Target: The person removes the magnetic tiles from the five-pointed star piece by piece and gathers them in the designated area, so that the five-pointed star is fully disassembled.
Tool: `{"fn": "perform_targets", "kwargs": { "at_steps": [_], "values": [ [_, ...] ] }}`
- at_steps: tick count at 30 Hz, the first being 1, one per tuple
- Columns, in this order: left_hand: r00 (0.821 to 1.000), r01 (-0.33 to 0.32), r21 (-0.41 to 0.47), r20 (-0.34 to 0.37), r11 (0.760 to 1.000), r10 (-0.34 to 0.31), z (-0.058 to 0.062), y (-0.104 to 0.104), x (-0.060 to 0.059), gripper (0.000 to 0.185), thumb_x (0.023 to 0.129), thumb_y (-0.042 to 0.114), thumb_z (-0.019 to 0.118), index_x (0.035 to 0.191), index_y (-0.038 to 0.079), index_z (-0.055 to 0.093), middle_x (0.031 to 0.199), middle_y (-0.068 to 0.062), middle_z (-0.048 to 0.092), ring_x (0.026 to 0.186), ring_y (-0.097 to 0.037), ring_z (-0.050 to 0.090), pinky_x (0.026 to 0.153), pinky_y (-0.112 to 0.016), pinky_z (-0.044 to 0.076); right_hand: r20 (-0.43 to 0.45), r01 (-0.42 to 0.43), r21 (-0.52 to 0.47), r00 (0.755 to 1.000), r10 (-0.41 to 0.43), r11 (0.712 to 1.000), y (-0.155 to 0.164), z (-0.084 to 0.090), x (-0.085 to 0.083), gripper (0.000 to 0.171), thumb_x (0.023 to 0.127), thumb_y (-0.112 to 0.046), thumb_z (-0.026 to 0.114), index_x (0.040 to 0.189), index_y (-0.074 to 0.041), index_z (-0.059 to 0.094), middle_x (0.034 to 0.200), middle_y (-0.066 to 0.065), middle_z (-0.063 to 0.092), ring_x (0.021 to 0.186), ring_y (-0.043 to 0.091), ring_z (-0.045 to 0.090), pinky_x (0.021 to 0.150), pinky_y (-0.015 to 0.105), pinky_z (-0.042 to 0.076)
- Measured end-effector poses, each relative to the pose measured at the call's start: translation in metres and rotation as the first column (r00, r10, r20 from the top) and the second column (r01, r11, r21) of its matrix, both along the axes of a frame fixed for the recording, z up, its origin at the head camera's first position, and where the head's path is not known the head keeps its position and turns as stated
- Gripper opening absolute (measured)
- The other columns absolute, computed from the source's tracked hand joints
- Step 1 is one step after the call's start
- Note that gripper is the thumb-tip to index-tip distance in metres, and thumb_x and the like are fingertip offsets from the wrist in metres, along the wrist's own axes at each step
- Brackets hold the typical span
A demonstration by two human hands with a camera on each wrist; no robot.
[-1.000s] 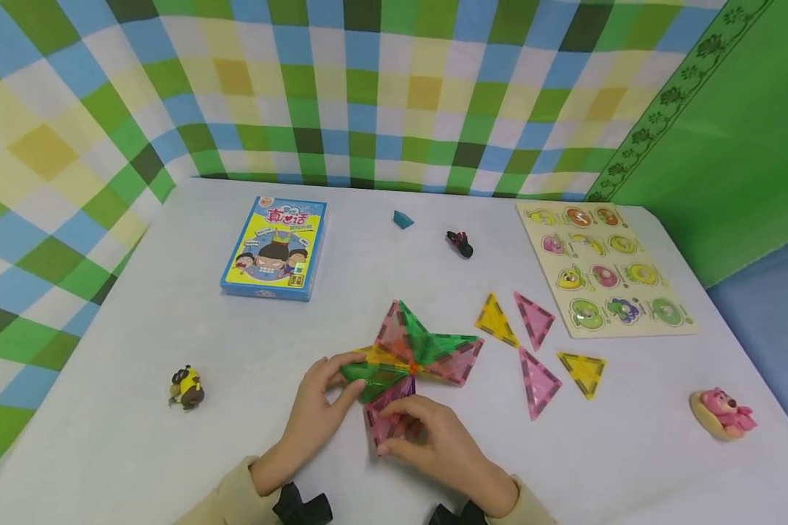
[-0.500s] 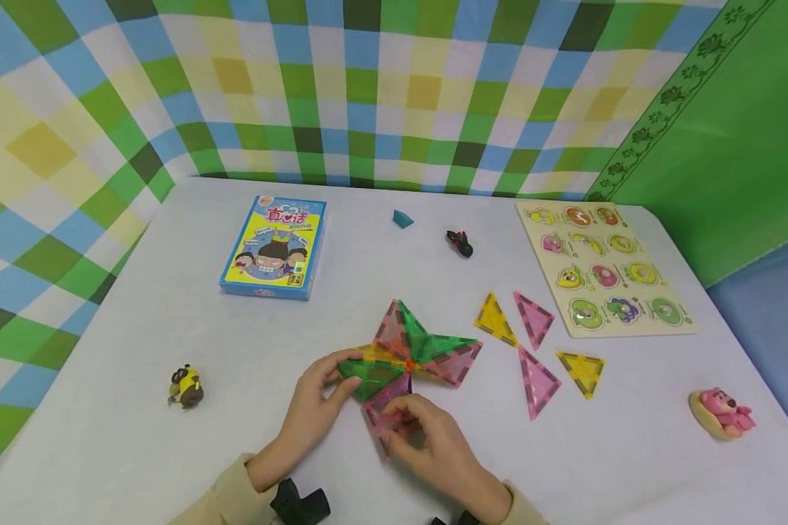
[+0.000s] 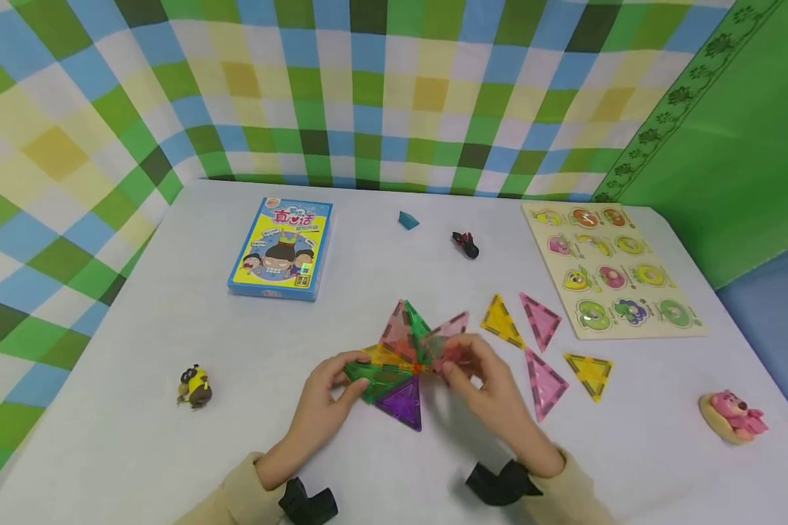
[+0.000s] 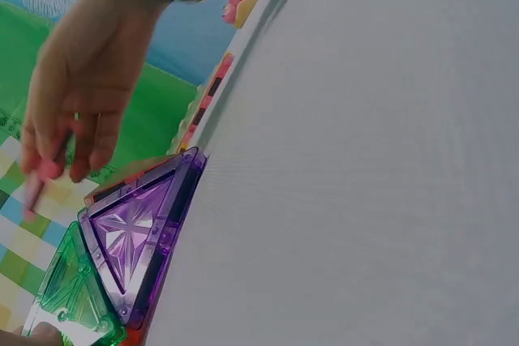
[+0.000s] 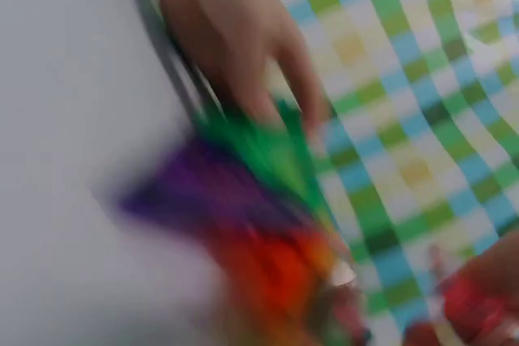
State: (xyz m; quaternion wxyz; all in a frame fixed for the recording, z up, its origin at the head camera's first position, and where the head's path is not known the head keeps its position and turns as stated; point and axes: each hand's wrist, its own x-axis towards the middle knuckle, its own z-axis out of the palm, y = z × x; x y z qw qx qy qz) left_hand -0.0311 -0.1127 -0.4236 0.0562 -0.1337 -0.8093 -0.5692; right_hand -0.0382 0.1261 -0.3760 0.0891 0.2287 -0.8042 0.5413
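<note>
A star-like build of translucent magnetic tiles lies mid-table, with yellow, pink and green triangles round an orange centre. At its front, a purple triangle tile slants down. My left hand grips a green triangle tile at the build's left, thumb in front and fingers behind. My right hand pinches a pink triangle tile between thumb and fingers; it overlaps the build's right side in the head view. The left wrist view shows it raised beside the purple tile, blurred. The right wrist view is blurred too.
Loose yellow tiles and pink tiles lie to the right. Further out are a fruit puzzle board and a pink bear figure. A card box, bee-like figure, teal piece and black-red toy also lie around.
My right hand has pulled the pink tile off the purple one at the front and carried it up and right to the build's right side. The left hand keeps its grip.
</note>
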Motion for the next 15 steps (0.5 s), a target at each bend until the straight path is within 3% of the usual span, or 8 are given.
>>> {"fn": "perform_targets", "kwargs": {
  "at_steps": [2, 4, 7, 12, 15],
  "values": [
    [1.0, -0.013, 0.004, 0.017, 1.0, 0.013, 0.001, 0.0, 0.0, 0.028, 0.081, 0.007, 0.067, 0.107, 0.014, 0.062, 0.108, -0.003, 0.06, 0.088, -0.015, 0.055, 0.074, -0.031, 0.046, 0.013, 0.085, 0.14, 0.996, -0.088, 0.987, 0.015, 0.007, -0.021, 0.025, 0.083, 0.007, 0.058, 0.106, -0.002, 0.053, 0.089, 0.006, 0.058, 0.075, 0.014, 0.053, 0.063, 0.026, 0.046],
    [0.999, -0.018, 0.014, 0.033, 1.0, 0.018, 0.002, 0.0, 0.0, 0.028, 0.081, 0.005, 0.066, 0.107, 0.014, 0.062, 0.108, -0.003, 0.06, 0.091, -0.015, 0.055, 0.079, -0.034, 0.044, 0.041, 0.134, 0.294, 0.987, -0.153, 0.946, 0.025, 0.011, -0.041, 0.023, 0.084, 0.001, 0.059, 0.106, -0.004, 0.054, 0.087, 0.004, 0.057, 0.068, 0.014, 0.049, 0.06, 0.026, 0.043],
    [0.998, -0.008, 0.042, 0.063, 0.999, 0.005, 0.003, 0.0, 0.0, 0.029, 0.081, 0.001, 0.065, 0.107, 0.013, 0.062, 0.108, -0.005, 0.059, 0.093, -0.017, 0.056, 0.083, -0.04, 0.04, 0.109, 0.104, 0.456, 0.979, -0.172, 0.884, 0.035, 0.013, -0.065, 0.022, 0.086, 0.0, 0.057, 0.107, -0.003, 0.054, 0.088, 0.008, 0.056, 0.06, 0.015, 0.044, 0.053, 0.028, 0.038],
    [0.995, 0.008, 0.074, 0.094, 0.997, -0.015, 0.004, 0.002, 0.0, 0.031, 0.081, -0.004, 0.061, 0.107, 0.012, 0.06, 0.108, -0.004, 0.058, 0.099, -0.021, 0.054, 0.087, -0.045, 0.036, 0.183, 0.018, 0.592, 0.971, -0.157, 0.806, 0.037, 0.007, -0.084, 0.019, 0.086, -0.001, 0.056, 0.105, -0.001, 0.055, 0.092, 0.015, 0.056, 0.067, 0.021, 0.048, 0.056, 0.033, 0.039],
    [0.996, 0.01, 0.083, 0.092, 0.997, -0.017, 0.005, 0.001, -0.001, 0.031, 0.081, -0.007, 0.059, 0.107, 0.01, 0.059, 0.108, -0.004, 0.058, 0.102, -0.023, 0.051, 0.089, -0.046, 0.033, 0.196, 0.019, 0.62, 0.964, -0.179, 0.784, 0.036, 0.004, -0.087, 0.019, 0.087, -0.004, 0.056, 0.106, -0.001, 0.057, 0.102, 0.021, 0.053, 0.073, 0.024, 0.048, 0.06, 0.036, 0.039]
  ]
}}
